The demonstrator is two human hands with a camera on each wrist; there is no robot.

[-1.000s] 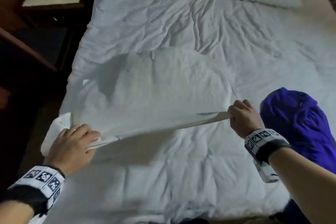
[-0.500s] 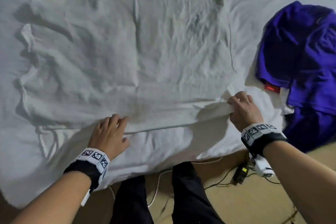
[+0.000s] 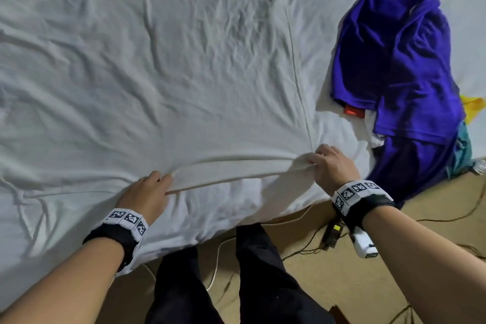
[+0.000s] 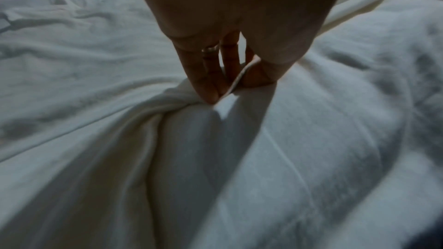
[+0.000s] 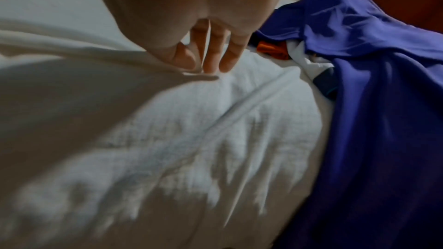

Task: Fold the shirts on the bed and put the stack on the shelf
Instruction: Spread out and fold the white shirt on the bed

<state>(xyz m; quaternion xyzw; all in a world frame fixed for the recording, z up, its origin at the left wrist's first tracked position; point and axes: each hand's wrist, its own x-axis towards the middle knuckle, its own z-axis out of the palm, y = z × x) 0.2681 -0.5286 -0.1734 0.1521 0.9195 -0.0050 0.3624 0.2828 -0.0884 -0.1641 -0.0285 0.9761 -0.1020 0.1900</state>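
A white shirt (image 3: 205, 66) lies spread flat on the white bed (image 3: 47, 213), its hem nearest me. My left hand (image 3: 155, 184) pinches the hem's left part between thumb and fingers, seen close in the left wrist view (image 4: 230, 86). My right hand (image 3: 319, 163) pinches the hem's right corner (image 5: 199, 71). The hem is lifted slightly between the two hands. A heap of purple shirts (image 3: 399, 66) lies on the bed at the right, by my right hand, also in the right wrist view (image 5: 374, 67).
Orange (image 3: 353, 110), yellow (image 3: 473, 105) and teal (image 3: 464, 144) cloth peek from the purple heap. The bed's near edge runs just below my hands. My dark-trousered legs (image 3: 210, 284) stand on tan floor with cables (image 3: 302, 250) and a small black device (image 3: 332, 234).
The shirt has come down from mid-air onto the bed and lies spread. My view tilted down toward the near edge. Both hands moved closer together, still holding the hem.
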